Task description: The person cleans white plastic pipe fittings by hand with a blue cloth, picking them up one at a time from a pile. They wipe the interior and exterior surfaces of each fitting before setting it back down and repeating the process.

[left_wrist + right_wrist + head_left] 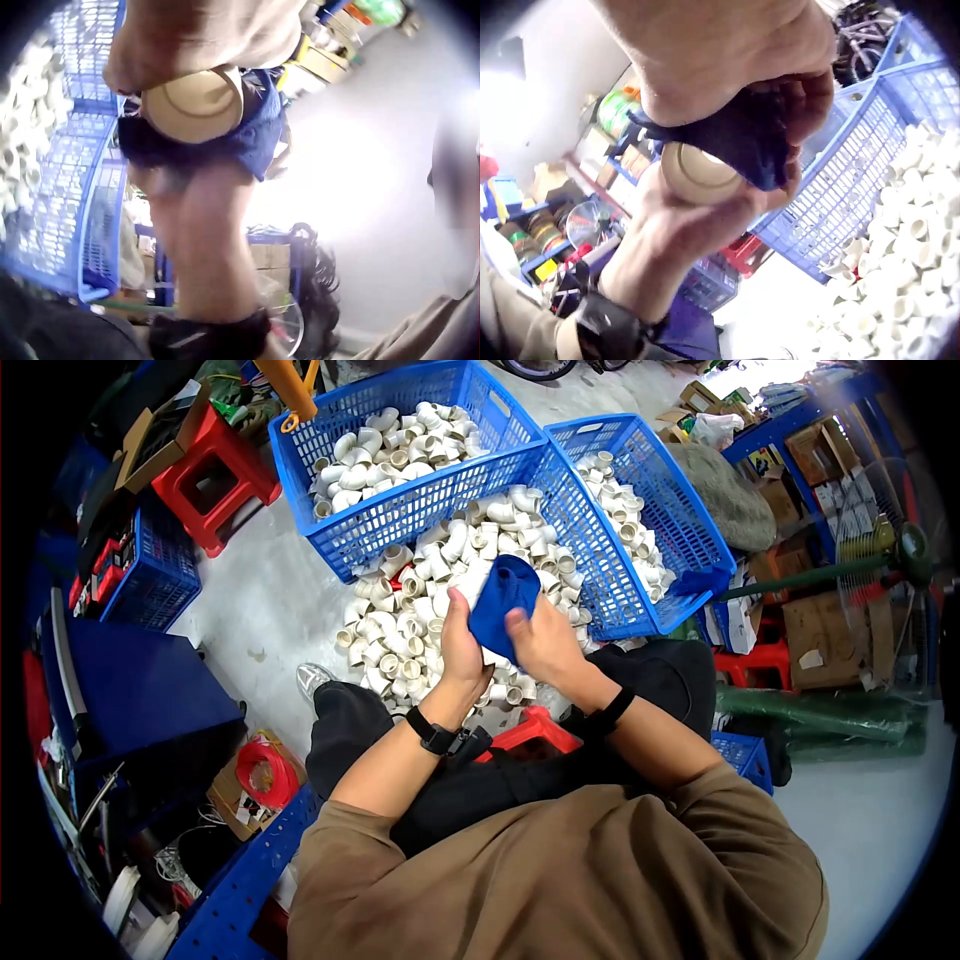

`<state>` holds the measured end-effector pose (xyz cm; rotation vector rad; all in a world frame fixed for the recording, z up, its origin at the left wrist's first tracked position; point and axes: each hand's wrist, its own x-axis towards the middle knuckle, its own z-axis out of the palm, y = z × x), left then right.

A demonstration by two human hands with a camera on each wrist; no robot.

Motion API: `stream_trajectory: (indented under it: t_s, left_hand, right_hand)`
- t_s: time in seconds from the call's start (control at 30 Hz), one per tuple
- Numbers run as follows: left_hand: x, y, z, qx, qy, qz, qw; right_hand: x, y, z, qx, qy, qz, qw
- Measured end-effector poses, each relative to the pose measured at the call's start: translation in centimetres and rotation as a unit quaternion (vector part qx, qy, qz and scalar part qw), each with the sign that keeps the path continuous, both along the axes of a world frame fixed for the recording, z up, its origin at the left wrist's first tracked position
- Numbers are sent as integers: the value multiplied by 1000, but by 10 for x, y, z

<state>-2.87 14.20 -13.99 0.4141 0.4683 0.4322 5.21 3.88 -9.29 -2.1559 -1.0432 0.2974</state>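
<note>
Over the pile of white pipe fittings, both hands work on one white pipe fitting (699, 176) with a blue cloth (497, 610) around part of it. My left hand (464, 645) grips the fitting from the left. From the right, my right hand (545, 642) holds the cloth against it, thumb lying over the cloth. The round open end of the fitting (193, 105) shows below the left hand in the left wrist view; the cloth and fingers hide its other end.
Loose white fittings (385, 625) are heaped on the floor before the knees. Behind them stand a blue crate (425, 485) of fittings and another blue crate (640, 460) at right. A red stool (215, 480) stands at the left, and a dark blue cabinet (150, 680) nearer.
</note>
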Motion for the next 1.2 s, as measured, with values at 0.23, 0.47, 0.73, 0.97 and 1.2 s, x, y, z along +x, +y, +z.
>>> stream_trajectory:
  t_s: [0.23,0.47,0.73,0.97,1.2]
  left_hand:
    - [0,22,7,93,15,-71,993]
    - [1,31,2,-19,-122,-115,986]
    - [7,25,10,51,47,-160,985]
    - [22,15,-11,30,107,-255,961]
    - [32,21,-28,43,127,-263,956]
  right_hand:
    - [-5,5,5,-37,25,25,999]
    - [-4,-8,-56,130,354,-22,926]
    - [16,-21,10,36,-126,94,987]
    - [40,-42,24,-48,-47,180,981]
    - [134,-94,-10,32,74,-127,989]
